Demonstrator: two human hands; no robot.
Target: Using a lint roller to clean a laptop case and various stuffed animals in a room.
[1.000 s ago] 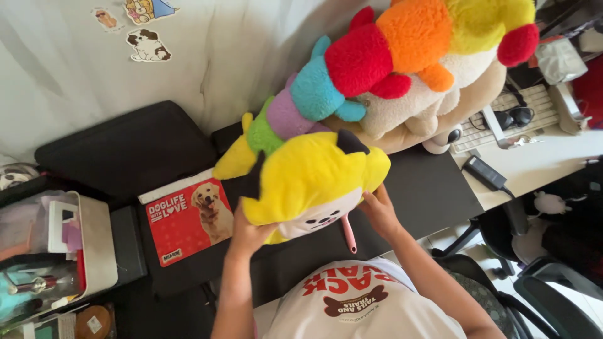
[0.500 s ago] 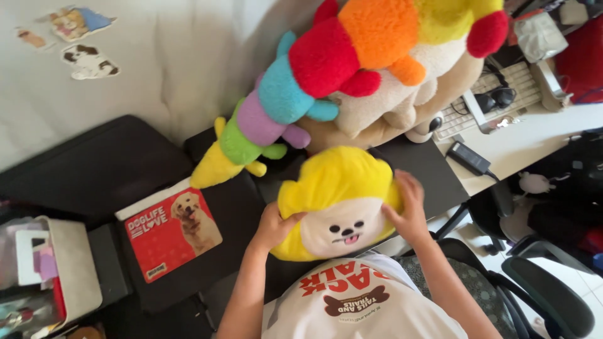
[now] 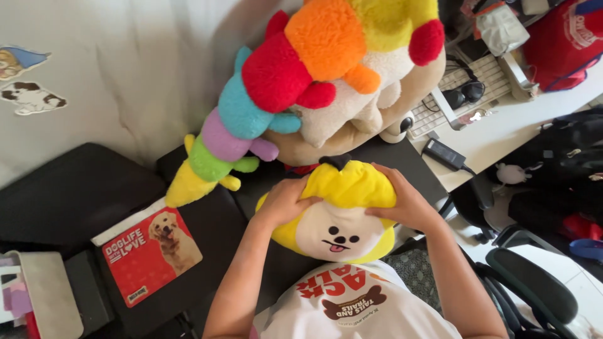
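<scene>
A round yellow plush with a white dog face [image 3: 339, 216] is held close to my chest over a black desk surface [image 3: 213, 220]. My left hand [image 3: 284, 199] grips its upper left side and my right hand [image 3: 405, 202] grips its upper right side. The face points toward me, and a black ear shows at its top. Just behind it lies a long rainbow caterpillar plush [image 3: 270, 94] draped over a large beige plush [image 3: 370, 113].
A red box with a dog picture [image 3: 147, 251] lies at the left on the black surface. A keyboard [image 3: 461, 85], headphones and a black power adapter [image 3: 443, 154] sit on the white desk at right. A black office chair [image 3: 534, 289] stands at lower right. Stickers mark the wall.
The yellow plush turned from face-down to face-up and came closer to my chest. Both hands shifted from its sides to its top. The view panned right.
</scene>
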